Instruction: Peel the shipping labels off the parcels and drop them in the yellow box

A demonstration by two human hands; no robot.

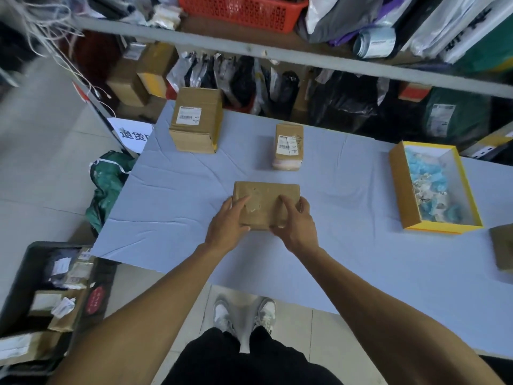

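Both hands, left [229, 220] and right [295, 222], grip the stripped parcel [265, 201] mid-frame; probably set it aside, next the labelled box [288, 145] above.

Both arms reach forward — left grip [227, 222] and right grip [295, 223] curled, thumbs inward.
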